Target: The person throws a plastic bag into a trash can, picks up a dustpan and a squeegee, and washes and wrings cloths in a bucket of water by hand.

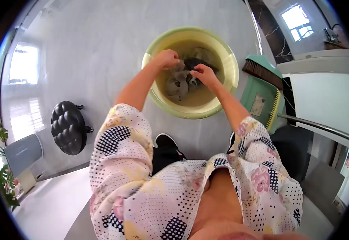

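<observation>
A round pale-yellow basin [231, 76] with a green rim stands on the floor in front of me, holding cloudy water. Wet grey cloth [177, 85] lies bunched in the water, partly above the surface. Behind it is a darker piece of cloth [196, 63]. Over the basin's left side, my left hand [167, 60] is closed, its fingertips pinching the grey cloth. My right hand [205, 75] reaches in from the right, thumb and fingers pinched on the same cloth near its dark part. The cloth's lower portion is hidden by the murky water.
A broom head [264, 72] and a green dustpan [258, 103] are right of the basin, beside a white cabinet [326, 92]. A black tufted stool [67, 128] stands on the left. My shoe [167, 141] is just below the basin.
</observation>
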Tool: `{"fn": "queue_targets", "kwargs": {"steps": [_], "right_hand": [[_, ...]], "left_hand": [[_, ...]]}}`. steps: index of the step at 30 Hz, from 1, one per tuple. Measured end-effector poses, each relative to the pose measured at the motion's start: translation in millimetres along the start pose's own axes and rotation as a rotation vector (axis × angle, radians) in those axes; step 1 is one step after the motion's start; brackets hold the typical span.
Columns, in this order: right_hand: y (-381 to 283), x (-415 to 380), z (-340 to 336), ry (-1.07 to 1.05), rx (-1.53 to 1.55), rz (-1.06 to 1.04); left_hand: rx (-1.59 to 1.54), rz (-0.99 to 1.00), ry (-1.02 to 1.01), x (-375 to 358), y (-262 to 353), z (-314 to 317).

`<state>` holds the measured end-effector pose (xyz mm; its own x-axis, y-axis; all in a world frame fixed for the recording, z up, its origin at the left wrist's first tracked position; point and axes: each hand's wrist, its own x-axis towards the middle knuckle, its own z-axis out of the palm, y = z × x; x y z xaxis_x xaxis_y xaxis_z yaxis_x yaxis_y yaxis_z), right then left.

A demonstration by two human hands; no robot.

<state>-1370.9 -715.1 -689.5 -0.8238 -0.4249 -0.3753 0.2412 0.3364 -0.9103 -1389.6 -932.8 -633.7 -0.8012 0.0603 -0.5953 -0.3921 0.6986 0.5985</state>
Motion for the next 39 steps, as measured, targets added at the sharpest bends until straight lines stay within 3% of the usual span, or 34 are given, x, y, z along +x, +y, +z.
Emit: {"fn": "queue_targets", "kwargs": {"steps": [3, 4, 5, 6, 8, 10, 12, 13, 14, 16, 18, 19, 20, 21, 24, 27, 31, 34, 35, 37, 39], "right_hand": [[-69.9, -31.2, -0.9, 0.105, 0.578, -0.059], [-90.7, -43.9, 1.4, 0.173, 0.684, 0.049], [-107.4, -54.2, 5.4, 0.116, 0.790, -0.004], [-121.3, -62.7, 9.1, 0.050, 0.891, -0.054], [-128.3, -76.4, 14.1, -0.035, 1.068, -0.135], [-130.3, -93.6, 20.5, 0.020, 1.209, -0.085], [-111.3, -93.2, 18.3, 0.058, 1.306, -0.061], [-90.2, -93.6, 15.9, 0.120, 1.199, 0.007], [-78.3, -99.7, 14.9, 0.180, 1.090, 0.073], [-37.9, -99.6, 7.4, 0.197, 0.903, 0.253], [-41.4, -112.4, 2.7, 0.081, 1.074, 0.389], [-44.3, -116.7, 1.9, 0.019, 1.157, 0.457], [-46.0, -115.1, 6.9, 0.087, 1.187, 0.595], [-40.9, -112.6, 10.4, 0.063, 1.222, 0.556], [-0.5, -97.8, 17.6, 0.009, 1.306, 0.428], [22.4, -84.6, 28.9, -0.043, 1.390, 0.300], [-18.4, -68.8, 33.0, 0.079, 1.327, 0.307], [-21.7, -57.9, 14.2, 0.164, 1.352, 0.241], [-26.2, -56.2, 3.1, 0.245, 1.348, 0.256], [-22.4, -51.0, -17.7, 0.355, 1.365, 0.232], [-9.7, -44.5, -40.2, 0.412, 1.410, 0.154]], "left_hand": [[-0.226, 0.074, 0.102, -19.6, -4.4, 12.0], [-0.295, 0.094, 0.117, -17.5, -15.1, 26.0], [-0.364, 0.115, 0.130, -11.7, -26.8, 41.1], [-0.209, 0.077, 0.070, -8.4, -33.4, 50.7], [-0.580, 0.010, 0.037, -19.5, -43.9, 74.9], [-1.004, -0.155, -0.057, -44.1, -40.2, 92.8], [-0.401, 0.370, 0.162, -68.3, -41.9, 94.7], [-0.847, 0.115, 0.015, -77.6, -27.0, 97.1], [-1.303, -0.189, -0.007, -95.0, -4.5, 94.4], [-1.032, -0.086, 0.215, -95.0, 6.7, 96.9], [-0.734, 0.132, 0.382, -96.2, 25.5, 95.9], [-0.551, 0.191, 0.348, -100.0, 41.2, 97.3], [-0.368, 0.234, 0.318, -117.5, 62.5, 96.9], [-0.186, 0.274, 0.284, -129.7, 76.0, 102.6], [-0.074, 0.356, 0.334, -136.9, 92.2, 137.9], [0.071, 0.271, 0.320, -125.9, 84.1, 119.4], [0.026, 0.062, 0.375, -80.8, 62.0, 92.6], [-0.060, 0.071, 0.516, -10.0, 23.8, 89.7], [-0.025, -0.063, 0.503, -22.4, 39.2, 70.9], [0.089, 0.036, 0.414, -18.5, 32.1, 48.6], [0.275, 0.134, 0.528, -19.6, 22.9, 66.0]]}}
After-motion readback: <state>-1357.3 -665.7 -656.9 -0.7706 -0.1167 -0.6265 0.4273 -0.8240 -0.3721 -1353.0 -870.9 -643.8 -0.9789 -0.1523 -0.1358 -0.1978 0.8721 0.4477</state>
